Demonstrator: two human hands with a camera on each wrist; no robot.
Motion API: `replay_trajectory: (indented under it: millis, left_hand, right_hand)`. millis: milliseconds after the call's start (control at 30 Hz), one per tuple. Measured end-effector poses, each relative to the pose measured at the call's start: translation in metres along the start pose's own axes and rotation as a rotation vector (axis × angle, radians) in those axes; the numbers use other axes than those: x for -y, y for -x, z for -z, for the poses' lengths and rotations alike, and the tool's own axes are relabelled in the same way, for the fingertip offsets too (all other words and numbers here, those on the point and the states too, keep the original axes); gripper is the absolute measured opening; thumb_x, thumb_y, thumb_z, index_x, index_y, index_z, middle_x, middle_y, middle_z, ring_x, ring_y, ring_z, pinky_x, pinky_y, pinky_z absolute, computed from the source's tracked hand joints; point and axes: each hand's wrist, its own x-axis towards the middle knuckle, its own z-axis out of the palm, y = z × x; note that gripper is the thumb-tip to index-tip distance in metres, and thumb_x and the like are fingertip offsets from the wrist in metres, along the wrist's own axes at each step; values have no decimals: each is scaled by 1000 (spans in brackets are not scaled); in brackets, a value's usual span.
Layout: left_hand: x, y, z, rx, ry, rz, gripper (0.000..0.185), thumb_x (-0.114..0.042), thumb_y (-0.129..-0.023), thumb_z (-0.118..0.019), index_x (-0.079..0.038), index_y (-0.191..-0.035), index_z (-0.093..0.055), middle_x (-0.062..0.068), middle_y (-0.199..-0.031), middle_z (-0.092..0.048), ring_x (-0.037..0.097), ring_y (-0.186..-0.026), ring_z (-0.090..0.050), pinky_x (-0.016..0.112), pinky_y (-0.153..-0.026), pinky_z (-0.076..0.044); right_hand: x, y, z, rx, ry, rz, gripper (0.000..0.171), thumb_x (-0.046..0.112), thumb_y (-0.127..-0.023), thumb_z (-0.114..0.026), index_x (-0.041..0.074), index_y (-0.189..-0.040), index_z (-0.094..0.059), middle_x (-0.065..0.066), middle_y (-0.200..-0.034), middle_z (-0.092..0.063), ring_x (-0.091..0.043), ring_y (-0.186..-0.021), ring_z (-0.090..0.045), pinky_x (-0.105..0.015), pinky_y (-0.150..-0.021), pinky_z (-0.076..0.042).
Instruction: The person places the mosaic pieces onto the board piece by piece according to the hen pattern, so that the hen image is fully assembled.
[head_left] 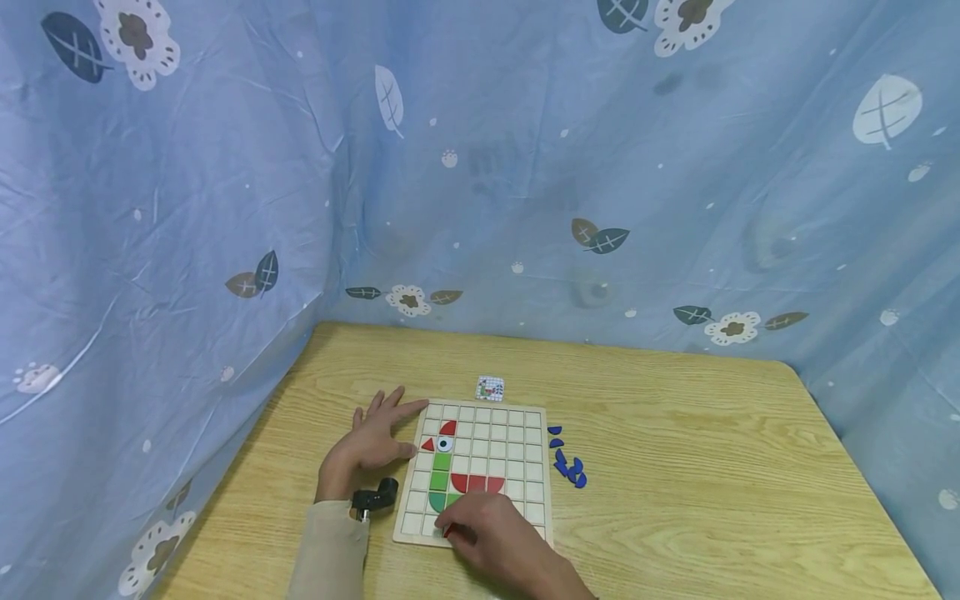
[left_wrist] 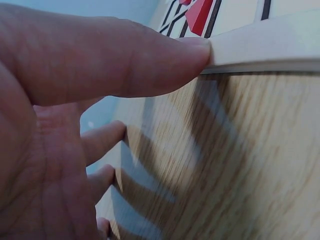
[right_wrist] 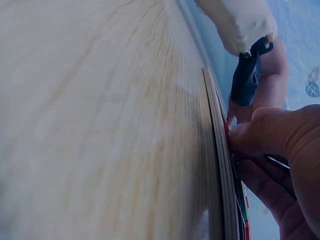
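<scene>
A person works at a gridded wooden board (head_left: 517, 467) lying flat on a wood-grain counter (head_left: 712, 467), hemmed in by a blue leaf-print curtain (head_left: 570, 150). The left hand (head_left: 375, 442) lies flat on the counter at the board's 9 o'clock edge, fingers (head_left: 397, 404) straight and spread, holding nothing; in the left wrist view the thumb (left_wrist: 150, 60) presses against the board's rim (left_wrist: 270, 45). The right hand (head_left: 495, 533) hovers low over the board's 6 o'clock edge, its curled fingers (right_wrist: 260, 135) pinching a small red piece (head_left: 447, 529) that touches the board near its 7 o'clock corner; the right wrist view shows the same red sliver (right_wrist: 227, 135) held at the board's edge. On the grid sit a red triangle (head_left: 427, 445), a red quarter-round (head_left: 448, 428), a round eye tile (head_left: 446, 444), green tiles (head_left: 440, 481) in a column below it, and red half-rounds (head_left: 477, 482) just right of the green. A cluster of blue pieces (head_left: 568, 467) lies on the counter just off the board at 3 o'clock. A small pattern card (head_left: 490, 388) rests just beyond the board at 12 o'clock. A black wrist mount (head_left: 375, 498) sits on the left wrist above a beige sleeve (head_left: 330, 550)
</scene>
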Motion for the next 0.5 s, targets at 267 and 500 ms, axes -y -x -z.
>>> replay_trajectory:
  millis: [267,500]
  left_hand:
    - [3,0,0,2,-8,-5,76,-9,-95,-81,-21,-164,-53,25,-182,-17,56,-167,2,84,-126,6]
    - [2,0,0,3,27,-6,78,-8,-92,-81,-19,-164,-53,25,-182,-16,56,-168,4,82,-127,7]
  right_hand:
    - [-2,2,3,-26,-2,16,16,9,-94,-83,18,-108,-85,14,-102,-82,4,-92,-69,-9,-89,-54]
    - [-11,10,22,-86,-128,-28,17,5,-92,-85,13,-106,-84,7,-102,-84,-5,-93,-74,-21,-86,-61]
